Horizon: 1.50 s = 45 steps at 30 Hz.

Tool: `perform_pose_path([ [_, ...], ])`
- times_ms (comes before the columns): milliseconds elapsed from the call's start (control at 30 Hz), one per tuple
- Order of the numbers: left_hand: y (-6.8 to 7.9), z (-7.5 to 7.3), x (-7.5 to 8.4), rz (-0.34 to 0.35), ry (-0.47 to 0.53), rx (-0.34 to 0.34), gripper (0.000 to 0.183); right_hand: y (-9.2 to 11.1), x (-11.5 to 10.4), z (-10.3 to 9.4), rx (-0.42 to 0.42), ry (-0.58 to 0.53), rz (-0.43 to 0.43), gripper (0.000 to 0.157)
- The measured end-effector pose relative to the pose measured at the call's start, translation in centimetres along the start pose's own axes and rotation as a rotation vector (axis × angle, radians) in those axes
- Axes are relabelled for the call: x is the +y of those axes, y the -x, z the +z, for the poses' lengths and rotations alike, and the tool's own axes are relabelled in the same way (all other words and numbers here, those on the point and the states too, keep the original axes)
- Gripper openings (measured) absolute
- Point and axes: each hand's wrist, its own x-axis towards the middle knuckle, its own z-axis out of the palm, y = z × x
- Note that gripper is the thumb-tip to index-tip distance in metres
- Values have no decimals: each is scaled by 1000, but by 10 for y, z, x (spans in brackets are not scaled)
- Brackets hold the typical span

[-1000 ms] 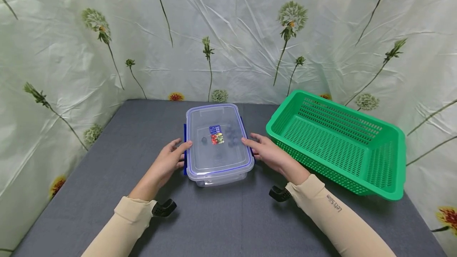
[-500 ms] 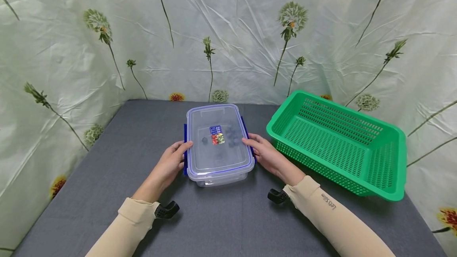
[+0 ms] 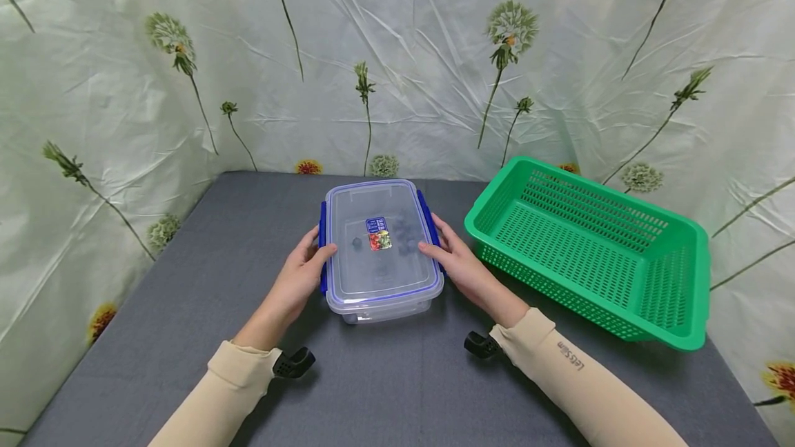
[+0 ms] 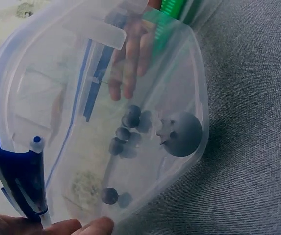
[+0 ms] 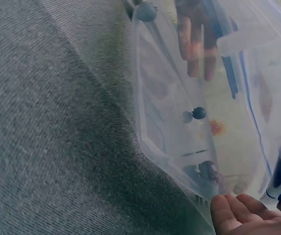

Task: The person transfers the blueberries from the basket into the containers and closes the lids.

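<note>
A clear plastic food storage box [image 3: 385,305] with a blue-sealed lid [image 3: 373,192] stands on the table between my hands. Its label shows fruit. Several dark blueberries [image 4: 179,134] lie inside, seen through the wall. My left hand [image 3: 297,278] grips the left side, thumb on the lid rim and fingers at the blue side latch [image 4: 20,178]. Opposite it, my right hand [image 3: 466,267] holds the right side the same way, thumb on the lid and fingers at the right latch [image 3: 427,219]. Both latches stick outward from the box.
To the right stands a green perforated plastic basket [image 3: 702,274], close to my right hand. A grey cloth [image 3: 385,392] covers the table. Behind hangs a pale curtain [image 3: 428,88] printed with dandelions. Black camera mounts [image 3: 294,363] sit on both wrists.
Both blue side latches have swung up and outward, showing more of themselves now. My fingers have moved up along the box's sides with them. Box and basket have stayed in place.
</note>
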Motion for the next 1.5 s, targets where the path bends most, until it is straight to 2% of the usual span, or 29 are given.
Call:
perform_pose_path([
  [233,-1,2,-4,24,0,-131,95,1,2,4,-73,68,-31,87],
  [433,-4,3,-3,16,31,-170,97,2,2,6,-81,43,-37,88],
  [667,-7,4,1,-10,35,-179,94,3,1,7,-102,-22,-18,89],
  [900,-8,9,3,4,-19,-164,90,3,0,7,-132,4,-19,82],
  [1133,-9,8,1,1,-15,-161,89,5,-2,9,-133,1,-30,82],
  [1333,-12,7,3,-1,-25,-167,90,7,-2,10,-106,44,-28,83],
  [1500,-16,4,6,-20,-25,-184,91,8,-1,10,-72,124,-30,84],
])
